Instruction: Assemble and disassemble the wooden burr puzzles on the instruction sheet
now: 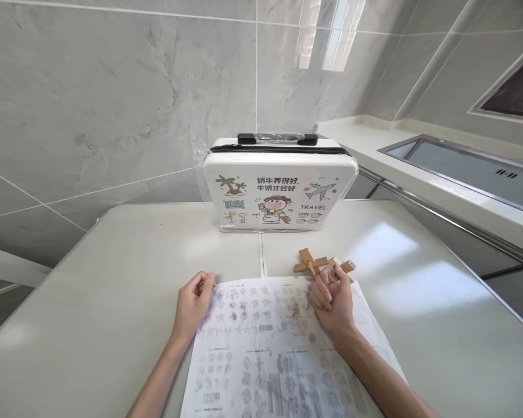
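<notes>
A printed instruction sheet (261, 348) with several small diagrams lies flat on the white table (113, 278) in front of me. My left hand (194, 305) rests at the sheet's upper left corner, fingers curled and pinching its edge. My right hand (333, 296) lies on the sheet's upper right part, fingers closed around one end of a small wooden interlocking puzzle (316, 264). The puzzle's crossed sticks poke out beyond the sheet's top edge onto the table.
A white carry case (281, 186) with cartoon travel prints and a black handle stands upright against the marble-tiled wall at the table's far edge. A counter with a steel sink (470, 168) runs along the right. A seam divides the table down its middle.
</notes>
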Available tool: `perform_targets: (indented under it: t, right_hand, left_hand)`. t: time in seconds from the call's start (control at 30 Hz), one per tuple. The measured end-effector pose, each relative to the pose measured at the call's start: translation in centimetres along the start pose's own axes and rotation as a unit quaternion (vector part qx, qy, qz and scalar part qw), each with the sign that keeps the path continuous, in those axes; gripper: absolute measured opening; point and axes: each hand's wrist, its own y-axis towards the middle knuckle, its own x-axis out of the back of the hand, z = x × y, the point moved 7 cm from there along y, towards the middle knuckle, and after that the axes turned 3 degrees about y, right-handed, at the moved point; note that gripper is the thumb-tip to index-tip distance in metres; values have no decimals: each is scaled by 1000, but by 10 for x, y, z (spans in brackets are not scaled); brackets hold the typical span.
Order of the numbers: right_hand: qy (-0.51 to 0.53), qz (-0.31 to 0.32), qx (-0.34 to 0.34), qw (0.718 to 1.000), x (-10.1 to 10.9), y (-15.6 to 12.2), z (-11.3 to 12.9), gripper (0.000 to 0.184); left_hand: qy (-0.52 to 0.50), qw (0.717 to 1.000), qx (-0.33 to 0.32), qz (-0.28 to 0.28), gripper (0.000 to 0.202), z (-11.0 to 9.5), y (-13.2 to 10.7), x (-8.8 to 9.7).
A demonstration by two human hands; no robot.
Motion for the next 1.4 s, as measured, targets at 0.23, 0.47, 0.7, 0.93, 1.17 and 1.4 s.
perform_targets:
  t: [0.23, 0.47, 0.7, 0.93, 1.17, 1.4]
  right_hand:
    - [-255, 4, 116, 960, -13, -21, 3, 56]
    - [-454, 186, 144, 859, -36, -40, -21, 59]
    - [-526, 328, 168, 766, -46, -48, -37, 48]
    - [-546, 370, 189, 727, -44, -51, -44, 37]
    - [-517, 386, 70, 761, -59, -51, -40, 42]
    - [-445, 379, -25, 811, -58, -47, -45, 48]
  left_hand:
    - [5, 1000, -1, -1, 47, 2, 1, 0]
    - [44, 997, -56, -8, 46, -12, -4, -3]
    - [-26, 970, -121, 209, 38, -61, -37, -69]
    - [-232, 866, -78, 436, 77, -73, -66, -130]
    - [-284, 854, -52, 434, 71, -71, -55, -127]
    - [-308, 848, -24, 430, 70, -62, -53, -120]
